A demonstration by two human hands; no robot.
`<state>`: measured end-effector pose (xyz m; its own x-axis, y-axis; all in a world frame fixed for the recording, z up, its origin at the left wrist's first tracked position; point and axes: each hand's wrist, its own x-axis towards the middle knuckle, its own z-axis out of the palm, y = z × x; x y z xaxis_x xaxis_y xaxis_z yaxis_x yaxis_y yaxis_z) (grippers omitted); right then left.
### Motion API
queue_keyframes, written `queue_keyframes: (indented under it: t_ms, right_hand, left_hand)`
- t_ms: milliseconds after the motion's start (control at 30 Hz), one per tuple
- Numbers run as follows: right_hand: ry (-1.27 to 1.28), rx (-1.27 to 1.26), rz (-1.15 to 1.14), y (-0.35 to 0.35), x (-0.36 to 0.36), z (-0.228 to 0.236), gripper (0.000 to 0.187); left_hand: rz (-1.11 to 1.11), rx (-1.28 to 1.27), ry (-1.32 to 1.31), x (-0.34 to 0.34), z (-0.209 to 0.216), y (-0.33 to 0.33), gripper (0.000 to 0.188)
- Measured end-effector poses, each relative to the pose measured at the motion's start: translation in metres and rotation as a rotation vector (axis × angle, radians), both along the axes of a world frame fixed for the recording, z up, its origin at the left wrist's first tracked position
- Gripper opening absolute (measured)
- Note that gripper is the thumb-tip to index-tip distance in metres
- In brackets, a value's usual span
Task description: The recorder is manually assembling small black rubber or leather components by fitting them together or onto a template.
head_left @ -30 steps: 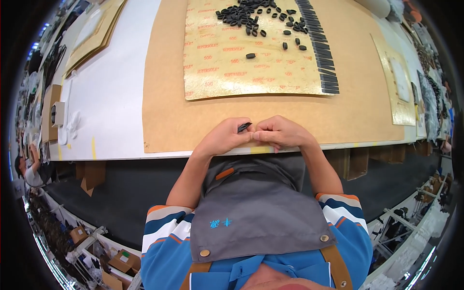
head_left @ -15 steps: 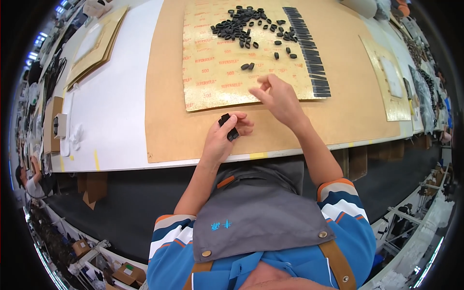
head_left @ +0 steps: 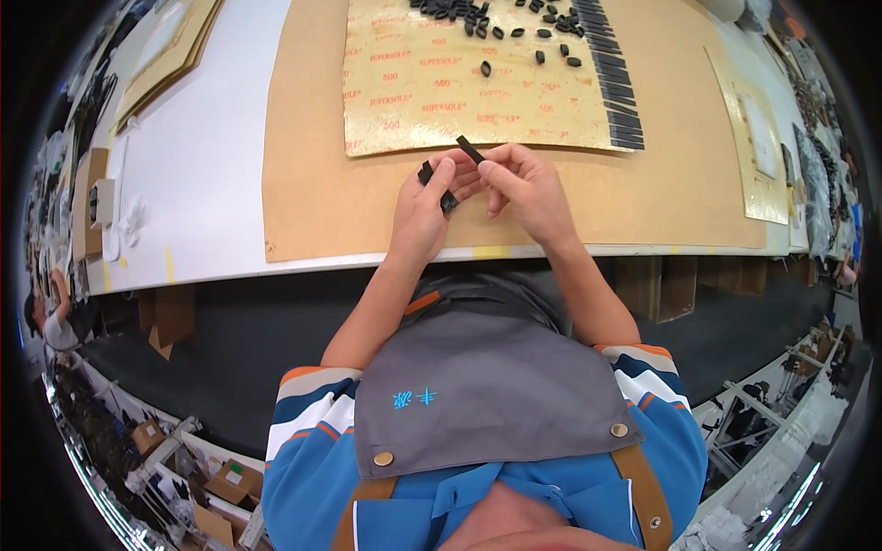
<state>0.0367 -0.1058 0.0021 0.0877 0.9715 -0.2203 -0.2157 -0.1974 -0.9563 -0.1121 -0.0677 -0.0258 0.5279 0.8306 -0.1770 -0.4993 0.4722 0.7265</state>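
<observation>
My left hand (head_left: 421, 219) is closed around a small bundle of flat black strips (head_left: 447, 200), its thumb pressed on top. Close beside it, my right hand (head_left: 535, 197) pinches a short black strip (head_left: 469, 149) between thumb and fingers, one end pointing up and away. Both hands are over the tan sheet at the near edge of a yellowish board (head_left: 395, 119) with red print. On that board lie many small black oval loops (head_left: 450, 11), with a single loop (head_left: 486, 69) apart from the pile. A row of black strips (head_left: 617, 92) lines the board's right edge.
A brown paper sheet (head_left: 303, 184) covers the white table (head_left: 220, 174) beneath the board. Flat framed panels lie left (head_left: 170, 64) and right (head_left: 749, 138). A small carton (head_left: 92, 202) stands at the table's left end.
My right hand has come back from over the board to beside the left and now shows a black strip. One of two loops lying apart is gone. The whole view has shifted.
</observation>
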Motion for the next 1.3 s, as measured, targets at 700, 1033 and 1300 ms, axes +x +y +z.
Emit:
queue_keyframes:
  t_ms: [700, 1033, 1300]
  right_hand:
    - [0.130, 0.035, -0.051, -0.010, 0.004, -0.006, 0.014]
    - [0.068, -0.016, -0.043, -0.013, 0.002, 0.001, 0.013]
    - [0.028, -0.043, -0.027, -0.013, 0.004, 0.002, 0.012]
  left_hand:
    - [0.164, 0.054, 0.251, 0.000, 0.009, -0.003, 0.022]
    - [-0.107, -0.017, 0.174, -0.009, 0.014, -0.009, 0.022]
    - [-0.119, 0.012, 0.279, -0.011, 0.014, -0.011, 0.024]
